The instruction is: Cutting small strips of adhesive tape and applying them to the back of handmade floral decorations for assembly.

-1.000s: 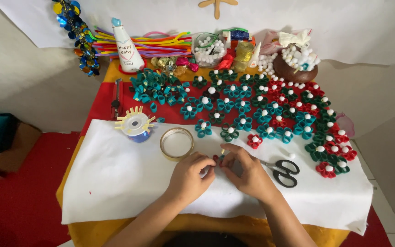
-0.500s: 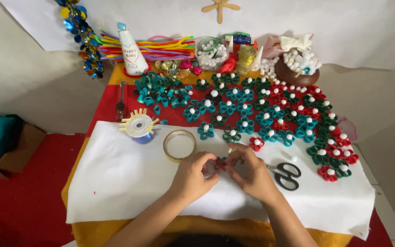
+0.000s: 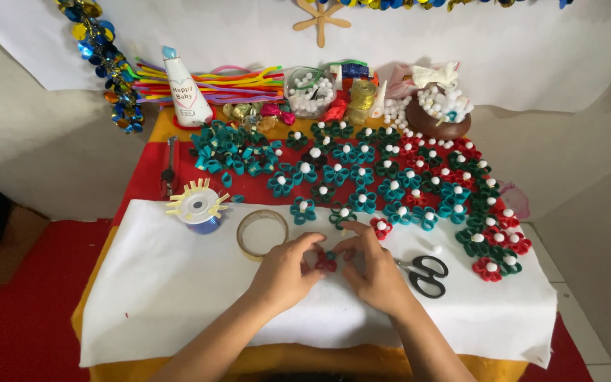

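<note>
Hands at centre of the tabletop (image 3: 178, 297), over the white cloth. A small red paper flower (image 3: 327, 262) is pinched between the fingertips of the left hand (image 3: 284, 272) and the right hand (image 3: 376, 276); both hands are nearly closed on it, thumbs and forefingers meeting at the petals, the other fingers loosely curled. The flower is held just above the cloth, near its front half, between a roll of clear tape (image 3: 261, 233) to the left and black-handled scissors (image 3: 426, 272) to the right. Whether a white centre bead is already seated cannot be told; the fingers cover it. Judged from the grip, petals are being shaped or pressed together. For this to be done well, pressure should be kept light and even so the paper loops are not crushed, and the piece should be held low over the cloth so that nothing dropped rolls off. Finished flowers in teal, green and red with white centres (image 3: 390, 184) are laid out in rows behind on the red cloth, well apart from the hands. A spool with yellow strips (image 3: 198, 205) stands beside the tape. Pipe cleaners (image 3: 228, 81), a jar of white pompoms (image 3: 309, 92) and a brown bowl of pompoms (image 3: 440, 117) are ranged along the back edge.
</note>
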